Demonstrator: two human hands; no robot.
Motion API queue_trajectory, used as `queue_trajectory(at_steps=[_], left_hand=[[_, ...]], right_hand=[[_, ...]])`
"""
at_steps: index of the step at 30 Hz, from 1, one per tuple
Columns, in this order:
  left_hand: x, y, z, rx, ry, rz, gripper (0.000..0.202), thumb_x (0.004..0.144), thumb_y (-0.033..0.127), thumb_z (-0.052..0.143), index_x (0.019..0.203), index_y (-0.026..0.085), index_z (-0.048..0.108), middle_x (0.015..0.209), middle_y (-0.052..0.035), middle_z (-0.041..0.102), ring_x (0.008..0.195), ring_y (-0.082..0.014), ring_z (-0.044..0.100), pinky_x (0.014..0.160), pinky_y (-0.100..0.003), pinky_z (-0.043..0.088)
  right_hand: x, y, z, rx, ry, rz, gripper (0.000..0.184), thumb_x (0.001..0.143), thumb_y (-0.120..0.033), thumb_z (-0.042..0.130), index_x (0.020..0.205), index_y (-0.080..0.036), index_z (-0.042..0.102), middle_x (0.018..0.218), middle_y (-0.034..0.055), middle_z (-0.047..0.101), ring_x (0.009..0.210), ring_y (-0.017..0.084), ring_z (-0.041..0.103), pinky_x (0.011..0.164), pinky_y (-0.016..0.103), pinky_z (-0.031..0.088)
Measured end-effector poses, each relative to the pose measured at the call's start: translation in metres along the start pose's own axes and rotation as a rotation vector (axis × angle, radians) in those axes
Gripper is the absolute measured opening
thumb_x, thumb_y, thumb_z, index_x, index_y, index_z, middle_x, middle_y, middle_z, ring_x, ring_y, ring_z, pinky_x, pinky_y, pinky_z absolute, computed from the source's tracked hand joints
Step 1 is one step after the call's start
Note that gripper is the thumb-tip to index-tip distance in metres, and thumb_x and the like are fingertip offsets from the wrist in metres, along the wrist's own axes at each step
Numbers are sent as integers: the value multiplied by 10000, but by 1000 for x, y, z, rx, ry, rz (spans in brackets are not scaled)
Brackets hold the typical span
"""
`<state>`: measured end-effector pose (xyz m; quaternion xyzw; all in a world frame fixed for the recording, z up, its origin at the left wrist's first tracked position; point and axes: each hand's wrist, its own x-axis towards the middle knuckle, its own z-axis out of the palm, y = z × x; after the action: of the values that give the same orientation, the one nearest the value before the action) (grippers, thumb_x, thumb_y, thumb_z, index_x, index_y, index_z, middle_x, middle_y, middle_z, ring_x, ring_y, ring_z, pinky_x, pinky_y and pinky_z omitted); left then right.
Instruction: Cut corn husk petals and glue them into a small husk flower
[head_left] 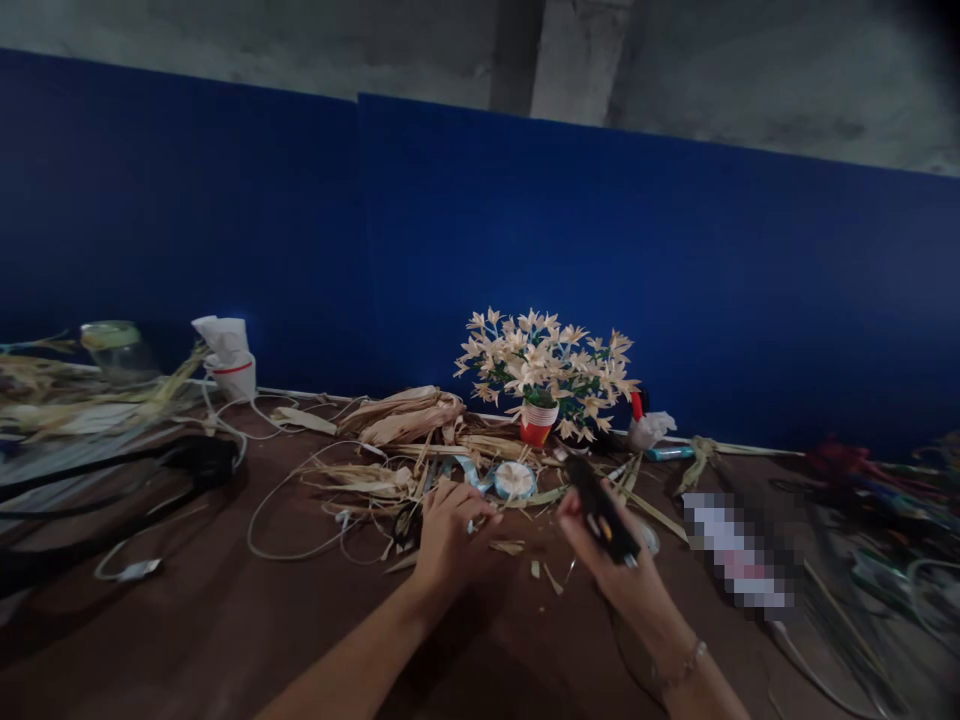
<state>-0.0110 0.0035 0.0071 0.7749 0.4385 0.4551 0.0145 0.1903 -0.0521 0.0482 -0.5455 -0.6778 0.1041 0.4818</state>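
Black handheld tool [602, 515] clasped in right fingers [573, 524], left fingers [450, 493] bent, cannot tell whether they hold anything

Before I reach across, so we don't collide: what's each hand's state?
Left hand: partly curled; can't tell if holding anything.
Right hand: closed around a black handheld tool.

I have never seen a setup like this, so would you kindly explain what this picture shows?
No machine is involved: a person works bare-handed, wearing the camera on their head, so this single view looks forward and down from there. The right hand holds a black tool. The left hand is close to dry husks; whether it holds anything is unclear. Farther back on the brown table, pale flowers stand in a red-and-white cup, with a blue-and-white roll in front. A blue panel rises behind.
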Motion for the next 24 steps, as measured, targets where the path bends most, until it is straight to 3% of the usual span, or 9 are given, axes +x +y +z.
queue_trajectory(at_steps=[3, 5, 8, 11, 14, 17, 20, 22, 24], left_hand=[[0, 0, 0, -28, 55, -53, 76, 717, 225, 605, 651, 229, 644, 746, -18, 634, 783, -187, 523, 721, -333, 359], [1, -1, -1, -47, 96, -89, 98, 723, 236, 599, 635, 218, 637, 727, -17, 632, 768, -184, 527, 734, -334, 369], [2, -3, -2, -74, 140, -106, 115, 725, 251, 592, 626, 208, 630, 696, -11, 624, 740, -175, 534, 743, -332, 381], [2, -4, -2, -76, 163, -107, 117, 726, 247, 584, 625, 205, 626, 675, -8, 618, 727, -173, 538, 740, -329, 387], [2, -7, -1, -69, 179, -109, 122, 726, 245, 581, 619, 201, 621, 672, -13, 620, 719, -173, 541, 724, -324, 389], [2, -9, 1, -63, 182, -118, 132, 729, 252, 580, 615, 200, 620, 658, -12, 617, 710, -171, 539, 715, -318, 387], [2, -9, 1, -64, 177, -123, 136, 736, 254, 579, 616, 201, 618, 663, -11, 618, 713, -170, 539, 714, -314, 385], [1, -9, 0, -68, 180, -127, 132, 735, 253, 582, 619, 201, 618, 668, -12, 620, 721, -172, 541, 718, -313, 387], [2, -9, -1, -72, 187, -131, 124, 732, 248, 584, 624, 200, 619, 672, -13, 620, 724, -172, 544, 723, -314, 390]], right_hand=[[7, 25, -22, -463, 81, 168, 260, 653, -230, 547, 895, -173, 471, 794, 70, 590, 744, 231, 578, 627, 331, 432], [3, 45, -35, -699, -14, 338, 239, 643, -201, 523, 875, -164, 480, 849, 115, 596, 822, 285, 583, 638, 368, 424], [-13, 66, -44, -824, -193, 483, 211, 644, -160, 499, 855, -164, 491, 901, 143, 604, 866, 311, 592, 639, 387, 421], [-27, 66, -45, -875, -256, 502, 210, 625, -148, 518, 834, -162, 510, 895, 156, 607, 869, 320, 591, 628, 389, 417], [-25, 48, -45, -994, -183, 388, 224, 586, -153, 572, 808, -163, 542, 849, 156, 608, 839, 342, 573, 631, 415, 396], [-8, 20, -33, -1002, -83, 95, 175, 614, -135, 575, 777, -195, 589, 856, 126, 619, 826, 304, 559, 671, 402, 370], [9, -1, -3, -721, -327, -132, 149, 715, -136, 509, 703, -231, 623, 785, 51, 641, 784, 215, 573, 680, 330, 372], [14, -6, 21, -670, -494, -197, 156, 709, -123, 512, 672, -211, 635, 755, 52, 648, 786, 217, 572, 690, 330, 368], [13, -4, 42, -684, -534, -238, 134, 701, -127, 521, 690, -185, 641, 783, 72, 652, 797, 226, 567, 710, 343, 360]])
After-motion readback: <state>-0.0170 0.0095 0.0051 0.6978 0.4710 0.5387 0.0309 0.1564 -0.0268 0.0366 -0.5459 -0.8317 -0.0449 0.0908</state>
